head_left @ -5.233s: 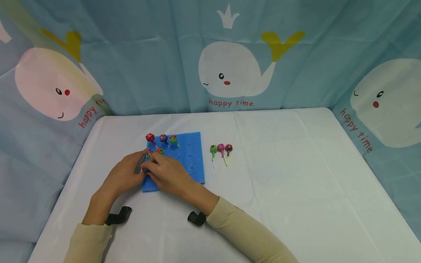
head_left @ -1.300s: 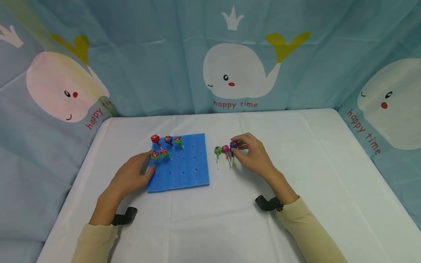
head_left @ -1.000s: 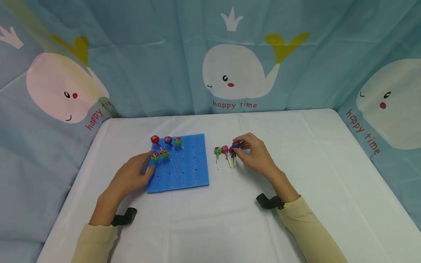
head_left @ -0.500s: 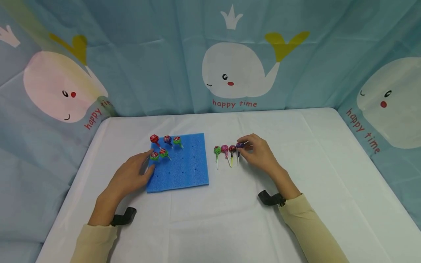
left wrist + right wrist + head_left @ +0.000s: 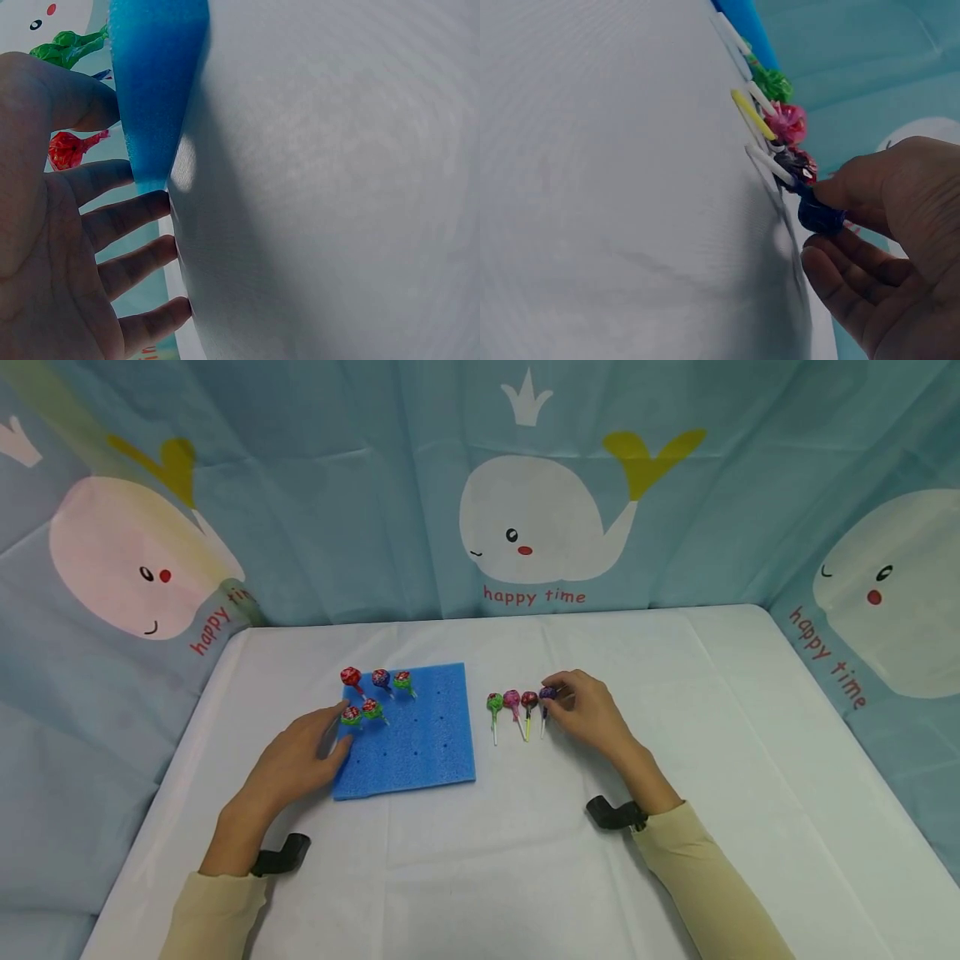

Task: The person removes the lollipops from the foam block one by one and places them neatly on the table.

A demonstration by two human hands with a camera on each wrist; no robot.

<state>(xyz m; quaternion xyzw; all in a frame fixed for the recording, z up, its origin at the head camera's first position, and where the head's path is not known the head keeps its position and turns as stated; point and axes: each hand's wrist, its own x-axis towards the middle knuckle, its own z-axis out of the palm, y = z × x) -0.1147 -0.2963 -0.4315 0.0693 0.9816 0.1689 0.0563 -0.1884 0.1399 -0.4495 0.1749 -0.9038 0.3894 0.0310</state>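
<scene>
My right hand (image 5: 592, 710) pinches the wrapped head of a dark blue-purple lollipop (image 5: 821, 216) between thumb and fingers, its white stick pointing toward me, low over the tablecloth. It forms the right end of a row with a dark red lollipop on a yellow stick (image 5: 529, 702), a pink lollipop (image 5: 512, 699) and a green lollipop (image 5: 494, 702). Fingers spread, my left hand (image 5: 296, 756) rests at the left edge of a blue foam board (image 5: 442, 768). Several lollipops stand in the board's holes: a red one (image 5: 350, 677), a purple one (image 5: 381, 679) and green-wrapped ones (image 5: 351, 716).
Small holes dot the board's front and right parts. A white cloth (image 5: 480, 868) covers the table, and a blue curtain (image 5: 360, 527) with printed whales hangs behind and at the sides. Black devices (image 5: 615, 813) are strapped to both wrists.
My right hand has moved from the board's front left to the row on the right, bringing the dark purple lollipop to its right end. My left hand stays at the board's edge.
</scene>
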